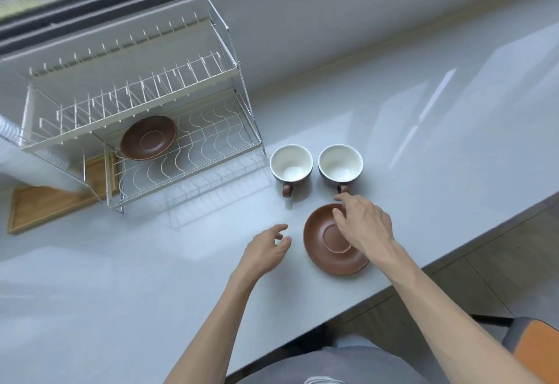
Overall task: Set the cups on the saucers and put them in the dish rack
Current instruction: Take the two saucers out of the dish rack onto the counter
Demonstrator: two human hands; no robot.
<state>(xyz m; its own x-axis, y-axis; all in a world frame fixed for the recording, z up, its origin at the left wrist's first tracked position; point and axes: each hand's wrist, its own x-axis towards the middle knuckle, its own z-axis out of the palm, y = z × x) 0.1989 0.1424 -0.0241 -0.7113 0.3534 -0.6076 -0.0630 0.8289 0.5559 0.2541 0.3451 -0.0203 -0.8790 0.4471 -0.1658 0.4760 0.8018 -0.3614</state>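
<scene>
Two cups [291,163] [340,162] stand side by side on the surface [423,141]. At their 6 o'clock lies a saucer [325,250], right hand [364,225] over it, fingers loose, holding nothing. Left hand [266,249] at its 9 o'clock, loosely curled, empty. Another saucer [148,138] sits in the rack [193,154].

Left grip [267,247] and right grip [364,225] loosely spread
</scene>
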